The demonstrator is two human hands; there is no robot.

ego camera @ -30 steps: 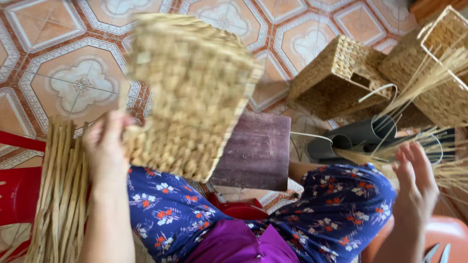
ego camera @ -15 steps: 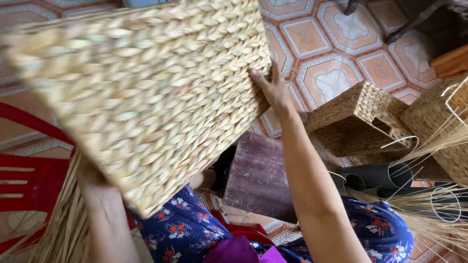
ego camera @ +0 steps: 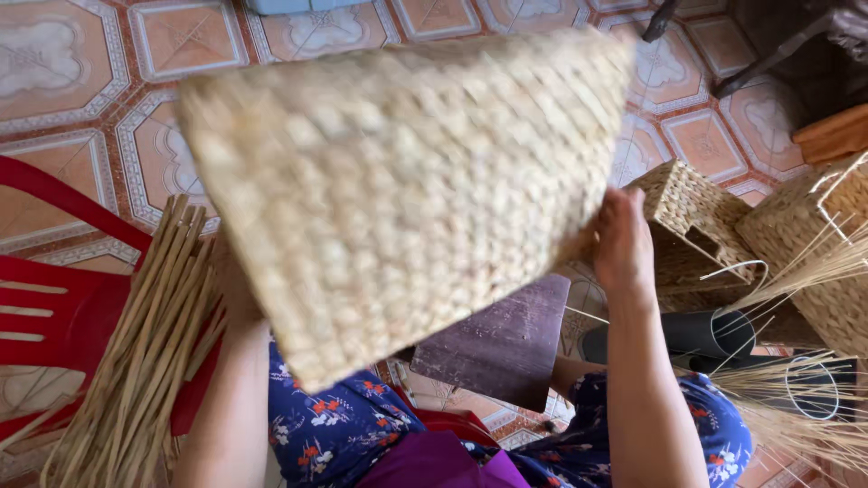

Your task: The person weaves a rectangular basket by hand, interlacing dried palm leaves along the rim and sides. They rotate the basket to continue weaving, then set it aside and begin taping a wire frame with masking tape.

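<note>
Floor's those patterned orange-and-white tiles [ego camera: 81, 63], with a red plastic chair [ego camera: 54, 307] off to the left and a thick bundle of dried reed stalks [ego camera: 136, 361] leaning across it. Down the middle there's a dark purplish wooden board [ego camera: 506, 339] sitting over a lap in blue floral fabric [ego camera: 334, 425]. Over on the right you've got a couple of finished woven boxes [ego camera: 696, 226] stacked near each other, a black pipe [ego camera: 705, 334] lying by them, loose straw strands [ego camera: 796, 416] fanned out, and some dark wooden furniture [ego camera: 778, 45] up in the corner.
</note>
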